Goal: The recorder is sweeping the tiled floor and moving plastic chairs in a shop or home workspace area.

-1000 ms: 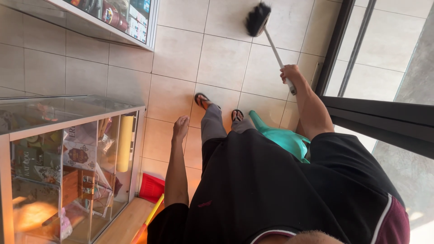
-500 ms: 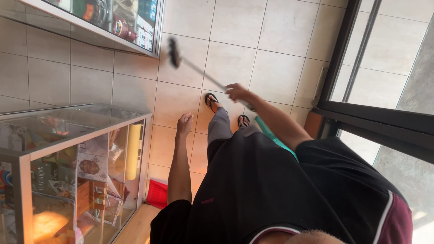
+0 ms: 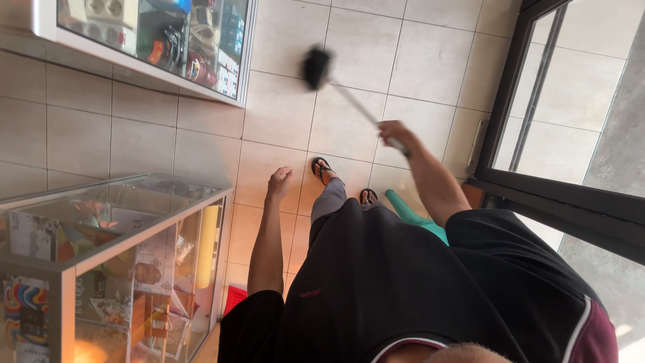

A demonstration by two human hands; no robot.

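My right hand [image 3: 395,132] grips the thin handle of a broom [image 3: 356,102], arm stretched out over the tiled floor. The broom's dark, blurred head [image 3: 316,67] sits on the tiles ahead and to the left of that hand. My left hand [image 3: 279,181] hangs beside my leg, fingers loosely curled, holding nothing, close to the corner of a glass display case [image 3: 134,202]. My feet in dark sandals [image 3: 322,169] stand below my black shirt. A teal object [image 3: 416,218] shows beside my right leg, partly hidden by my body.
The glass display case with packaged goods stands at the lower left. A second glass cabinet [image 3: 168,47] runs along the top left. A dark-framed glass door [image 3: 531,134] is at the right. A red item [image 3: 235,296] lies by the case's foot.
The broom head has swept from the right side of the floor to the left, and my right hand has followed it leftward. My left hand stays hanging by my side.
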